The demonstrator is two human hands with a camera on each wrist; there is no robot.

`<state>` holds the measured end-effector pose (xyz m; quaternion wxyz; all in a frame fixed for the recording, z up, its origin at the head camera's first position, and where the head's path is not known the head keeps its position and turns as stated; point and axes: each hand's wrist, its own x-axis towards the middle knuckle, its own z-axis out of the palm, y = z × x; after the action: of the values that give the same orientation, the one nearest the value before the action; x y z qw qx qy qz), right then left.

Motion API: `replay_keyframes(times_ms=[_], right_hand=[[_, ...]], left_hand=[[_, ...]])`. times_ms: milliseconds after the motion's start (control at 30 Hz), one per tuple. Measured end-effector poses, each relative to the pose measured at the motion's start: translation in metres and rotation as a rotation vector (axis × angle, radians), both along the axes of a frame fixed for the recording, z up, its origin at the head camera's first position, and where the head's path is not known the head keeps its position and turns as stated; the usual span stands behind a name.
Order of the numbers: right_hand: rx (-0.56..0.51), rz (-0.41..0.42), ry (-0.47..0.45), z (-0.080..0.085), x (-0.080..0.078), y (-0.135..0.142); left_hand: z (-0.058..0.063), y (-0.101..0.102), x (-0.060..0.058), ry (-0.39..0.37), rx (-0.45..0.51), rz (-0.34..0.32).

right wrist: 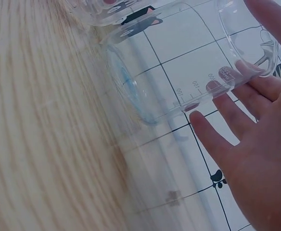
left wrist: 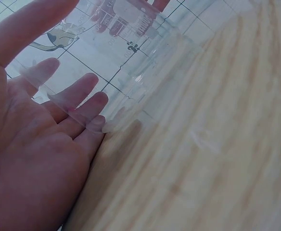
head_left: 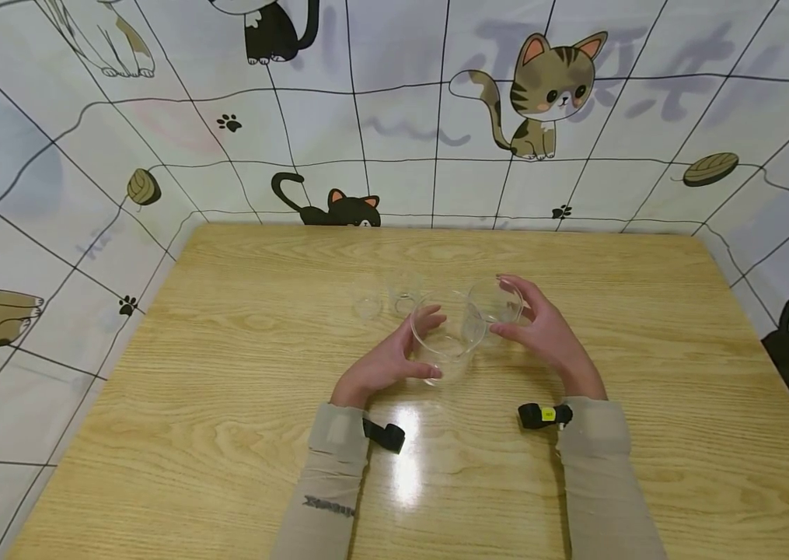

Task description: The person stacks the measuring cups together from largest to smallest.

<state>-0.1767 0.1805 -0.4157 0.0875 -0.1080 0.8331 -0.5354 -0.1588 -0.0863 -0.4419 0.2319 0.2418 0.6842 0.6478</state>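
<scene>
The big clear beaker (head_left: 448, 344) is approx mid-bench, directly in front of me, w/ its rim up. My L hand (head_left: 390, 356) has hold of it: fingers curved round the far L side, thumb on the near side, spread wide to fit the width. Just beside it, to the R & a bit farther off, is the smaller beaker (head_left: 496, 305), also clear, w/ printed vol. marks. My R hand (head_left: 542, 330) has that one, fingers on the far side, thumb nearer me, grip fairly wide too. The 2 beakers overlap in the head view; can't tell if they touch, or if their bases rest on the bench (head_left: 226, 389).

Farther L, behind my L hand, stand 2 more small clear vessels: the L one (head_left: 368, 306) & the R one (head_left: 404, 295), near each other. Beige sleeves (head_left: 604, 482) on both arms, black straps (head_left: 385, 435) at both wrists. Beyond the wood-grain bench: white backdrop (head_left: 401, 124) w/ cartoon cats, paw prints & grid lines.
</scene>
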Motion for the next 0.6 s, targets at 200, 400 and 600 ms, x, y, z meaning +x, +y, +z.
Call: replay_keyframes(times_ms=[200, 400, 600], right_hand=[[-0.004, -0.014, 0.014, 0.014, 0.006, -0.005], [-0.012, -0.028, 0.017, 0.012, 0.005, -0.005], [-0.027, -0.042, 0.029, 0.000, -0.001, 0.000]], left_hand=[[0.004, 0.000, 0.000, 0.002, 0.000, -0.004], [0.004, 0.000, 0.000, 0.009, -0.008, -0.010], [0.003, -0.001, 0.000, 0.005, -0.009, -0.021]])
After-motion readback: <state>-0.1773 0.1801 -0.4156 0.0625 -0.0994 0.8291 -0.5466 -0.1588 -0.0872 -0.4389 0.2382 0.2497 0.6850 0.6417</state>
